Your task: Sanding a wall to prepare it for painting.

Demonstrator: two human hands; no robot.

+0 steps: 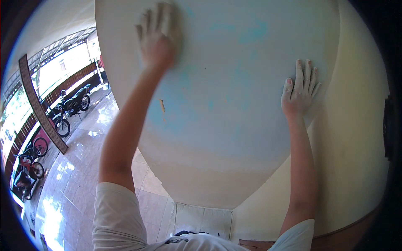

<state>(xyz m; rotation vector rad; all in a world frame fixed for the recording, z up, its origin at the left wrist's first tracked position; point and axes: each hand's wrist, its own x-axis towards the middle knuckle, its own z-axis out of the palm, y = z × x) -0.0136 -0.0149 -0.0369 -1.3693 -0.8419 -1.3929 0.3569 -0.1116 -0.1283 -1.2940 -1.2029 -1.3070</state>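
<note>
A tall wall panel [217,125], whitish with faded light-blue patches, fills the middle of the view. High on its left part, my left hand [159,39] lies against the surface with its fingers stretched upward, slightly smeared by motion. Whether anything thin lies under that palm is hidden. Near the panel's right edge, my right hand [300,91] rests flat with fingers spread, and I see nothing in it. Pale dust coats the fingers of both hands. Between my arms, a small brownish chipped spot [162,106] marks the panel.
On the right, a cream wall [356,117] meets the panel at a corner. Shiny floor tiles [79,175] stretch away at the left, past a patterned post [42,104]. Beyond it stand a dark motorcycle [73,104] and a red bicycle [33,161] beside a fence.
</note>
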